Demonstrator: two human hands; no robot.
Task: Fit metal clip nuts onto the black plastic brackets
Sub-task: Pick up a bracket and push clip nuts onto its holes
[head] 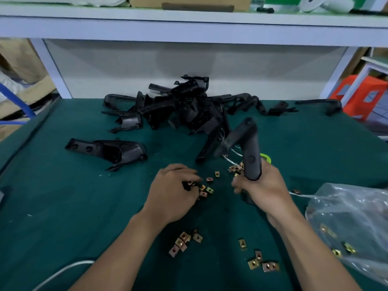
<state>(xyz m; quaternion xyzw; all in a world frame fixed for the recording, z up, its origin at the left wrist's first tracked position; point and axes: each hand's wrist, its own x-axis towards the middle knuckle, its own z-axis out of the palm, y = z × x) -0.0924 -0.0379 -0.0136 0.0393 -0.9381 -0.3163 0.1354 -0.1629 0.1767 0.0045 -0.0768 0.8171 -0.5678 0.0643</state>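
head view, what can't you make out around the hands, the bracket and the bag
- Left hand: head view; its curled fingers cover what it holds, only a dark scrap shows.
- Held bracket: right hand hides its lower end; whether anything is fitted there is unseen.
- Plastic bag: cut off by the right edge; film blurs the clip nuts inside.
- Bracket pile: overlapping parts, no count possible.
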